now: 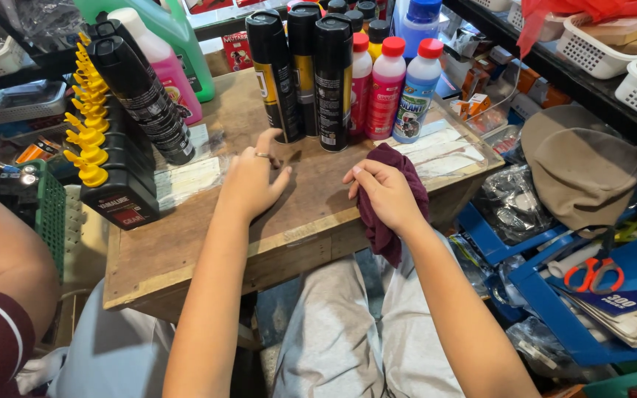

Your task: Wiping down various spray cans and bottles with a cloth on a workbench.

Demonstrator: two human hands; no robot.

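Cans (pixel 306 74), three, black; bottles (pixel 387 85), three, red-capped; rag (pixel 392 193), one.

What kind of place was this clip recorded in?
Probably a small auto-supply shop or stockroom: tall black spray cans and red-capped coolant-type bottles stand in rows on a worn wooden table, with black yellow-spouted lubricant bottles and crowded shelves nearby.

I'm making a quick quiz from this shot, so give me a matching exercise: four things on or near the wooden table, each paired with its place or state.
Things:
1. maroon cloth
2. scissors
3. brown cap
4. black spray cans

Places:
A. standing upright at the table's back
B. gripped in the right hand
C. lying on blue packaging
D. resting on clutter right of the table

Pairs: 1-B, 2-C, 3-D, 4-A
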